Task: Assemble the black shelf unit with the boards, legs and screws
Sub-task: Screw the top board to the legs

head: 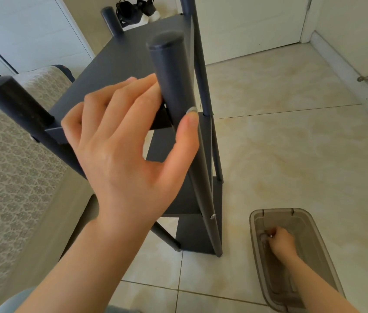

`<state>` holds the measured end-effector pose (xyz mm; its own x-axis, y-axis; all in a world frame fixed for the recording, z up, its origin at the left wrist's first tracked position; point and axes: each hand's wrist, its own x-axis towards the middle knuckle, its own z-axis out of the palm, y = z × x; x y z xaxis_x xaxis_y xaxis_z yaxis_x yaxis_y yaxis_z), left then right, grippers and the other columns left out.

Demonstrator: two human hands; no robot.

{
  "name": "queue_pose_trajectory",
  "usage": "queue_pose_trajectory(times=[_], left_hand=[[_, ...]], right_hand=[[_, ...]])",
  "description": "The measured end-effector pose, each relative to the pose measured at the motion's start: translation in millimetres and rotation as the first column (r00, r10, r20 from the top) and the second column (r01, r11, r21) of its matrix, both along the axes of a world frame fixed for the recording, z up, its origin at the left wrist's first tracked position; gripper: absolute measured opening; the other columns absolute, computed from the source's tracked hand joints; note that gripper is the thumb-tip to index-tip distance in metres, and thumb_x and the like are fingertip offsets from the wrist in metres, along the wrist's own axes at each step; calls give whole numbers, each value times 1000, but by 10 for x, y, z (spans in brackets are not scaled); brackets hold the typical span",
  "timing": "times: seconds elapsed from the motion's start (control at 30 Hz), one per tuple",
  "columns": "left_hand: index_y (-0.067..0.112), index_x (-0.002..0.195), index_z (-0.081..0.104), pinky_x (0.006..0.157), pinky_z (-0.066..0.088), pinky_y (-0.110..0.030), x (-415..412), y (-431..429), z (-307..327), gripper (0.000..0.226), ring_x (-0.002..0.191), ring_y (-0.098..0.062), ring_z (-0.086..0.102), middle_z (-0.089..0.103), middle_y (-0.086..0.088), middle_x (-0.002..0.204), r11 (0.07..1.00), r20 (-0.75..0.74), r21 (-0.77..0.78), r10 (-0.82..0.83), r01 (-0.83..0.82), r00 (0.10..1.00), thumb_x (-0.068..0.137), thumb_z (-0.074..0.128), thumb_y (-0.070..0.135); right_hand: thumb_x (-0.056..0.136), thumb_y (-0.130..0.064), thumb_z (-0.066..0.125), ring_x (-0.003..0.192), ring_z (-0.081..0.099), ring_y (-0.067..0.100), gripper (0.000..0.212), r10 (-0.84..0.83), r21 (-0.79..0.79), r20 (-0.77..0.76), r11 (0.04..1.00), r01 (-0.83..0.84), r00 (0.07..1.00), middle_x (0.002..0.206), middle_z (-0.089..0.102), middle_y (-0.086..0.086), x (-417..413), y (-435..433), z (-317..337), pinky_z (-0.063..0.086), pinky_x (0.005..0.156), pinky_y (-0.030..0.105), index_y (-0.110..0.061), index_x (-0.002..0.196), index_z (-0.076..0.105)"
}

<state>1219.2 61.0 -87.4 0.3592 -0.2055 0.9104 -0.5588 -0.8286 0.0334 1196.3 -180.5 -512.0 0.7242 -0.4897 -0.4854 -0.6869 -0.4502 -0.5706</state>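
Left fingers round one of four legs, right hand in tub

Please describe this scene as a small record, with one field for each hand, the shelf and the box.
left hand: grips the near leg, thumb in front, fingers behind
right hand: inside the box, fingers curled on a small shiny piece, perhaps a screw
shelf unit: stands on the tiled floor, boards already between its legs
box: translucent grey, on the floor to the right of the unit
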Motion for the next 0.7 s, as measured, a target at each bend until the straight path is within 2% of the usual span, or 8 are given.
queue_pose_trajectory(times=[0.1, 0.17, 0.23, 0.37, 0.43, 0.53, 0.6, 0.7], left_hand=[[16, 92, 73, 95, 30, -36, 4, -2, 5, 40, 105, -21, 62, 61, 18, 104, 1000, -12, 4, 7, -7, 1000, 103, 47, 45], [16, 93, 73, 94, 31, -37, 0, 1, 10, 40, 106, -21, 62, 63, 16, 104, 1000, -35, 9, 8, -8, 999, 102, 47, 45], [17, 96, 74, 95, 32, -40, -10, 6, 18, 39, 107, -22, 62, 67, 14, 106, 1000, -62, 6, 6, -5, 998, 102, 48, 46], [19, 101, 74, 94, 33, -40, -16, 7, 33, 37, 109, -22, 62, 69, 12, 108, 1000, -91, 5, 16, -15, 996, 100, 50, 46], [21, 105, 74, 94, 33, -38, -18, 1, 44, 37, 111, -20, 62, 70, 13, 111, 1000, -99, 0, 9, -9, 995, 100, 49, 48], [22, 112, 74, 96, 33, -37, -35, -12, 59, 39, 116, -19, 61, 71, 11, 115, 1000, -130, -18, 5, -8, 991, 99, 49, 49], [20, 115, 74, 99, 33, -38, -53, -29, 76, 41, 119, -19, 60, 72, 9, 117, 999, -155, -26, 17, -22, 988, 98, 51, 49], [20, 118, 73, 102, 31, -36, -77, -49, 114, 44, 122, -18, 59, 72, 7, 119, 999, -197, -45, 15, -25, 980, 97, 51, 50]], right_hand=[[98, -12, 53, 78, 56, 28, 14, -20, 10, -45, 1000, 20, 999, 93, 66, 17, 15, -38, -20, 44, 70, 33, -6, 87, 59], [100, -15, 53, 79, 60, 31, 20, -48, 43, -71, 998, 51, 996, 90, 66, 18, 10, -48, -20, 51, 71, 39, -3, 86, 61], [101, -17, 51, 82, 62, 34, 21, -48, 89, -101, 994, 57, 994, 90, 65, 20, -8, -26, 22, 54, 69, 42, -3, 88, 60], [100, -13, 53, 78, 62, 31, 15, -9, 180, -146, 983, 36, 989, 93, 65, 22, -35, 29, 293, 55, 56, 36, 0, 100, 58], [98, -12, 56, 77, 64, 31, 14, 41, 123, -167, 992, -20, 985, 91, 67, 21, -26, 12, 518, 56, 55, 33, -4, 86, 59], [93, -13, 60, 74, 64, 24, 24, 166, -1, -198, 986, -169, 966, 79, 67, 10, 10, -6, 982, 51, 56, 25, -12, 69, 60], [91, -14, 60, 81, 66, 22, 17, 243, -55, -169, 965, -256, 955, 78, 68, 6, 50, 34, 1309, 44, 59, 20, -13, 76, 65], [89, -16, 67, 89, 64, 20, 9, 276, -73, 13, 959, -274, 961, 91, 69, 6, 93, 151, 1750, 43, 72, 20, -11, 96, 71]])
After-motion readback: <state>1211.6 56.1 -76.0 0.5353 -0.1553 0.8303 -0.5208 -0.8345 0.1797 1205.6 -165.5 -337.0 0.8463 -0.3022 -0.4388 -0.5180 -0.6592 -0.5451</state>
